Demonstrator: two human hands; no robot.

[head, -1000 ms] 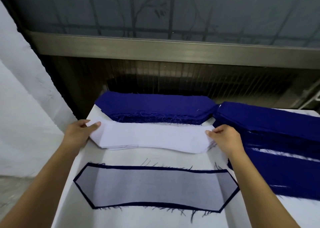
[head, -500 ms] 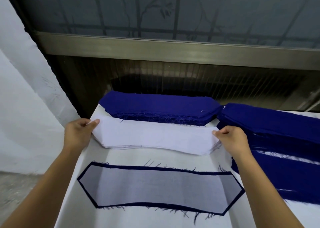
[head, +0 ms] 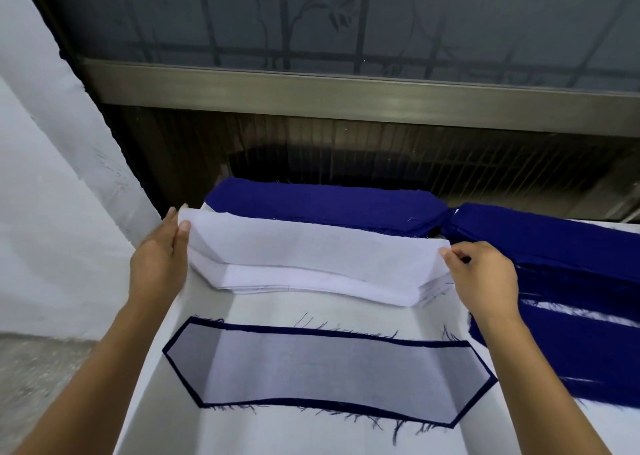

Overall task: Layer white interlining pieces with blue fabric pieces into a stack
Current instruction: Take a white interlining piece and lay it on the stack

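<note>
A single white interlining piece (head: 311, 250) is lifted off the white interlining pile (head: 294, 279). My left hand (head: 157, 264) pinches its left end and my right hand (head: 485, 274) pinches its right end. Nearer to me lies the layered stack (head: 329, 368), a white piece on top with a blue fabric border showing all round. Behind the white pile sits a pile of blue fabric pieces (head: 322, 207).
More blue fabric (head: 554, 257) is heaped at the right of the white table (head: 284, 434). A dark wall panel and a metal window ledge (head: 346, 94) stand right behind the table. A white wall (head: 52, 212) is at the left, with floor below it.
The top white piece has come up off its pile, lifted at both ends by my hands. My view has shifted slightly left and closer.
</note>
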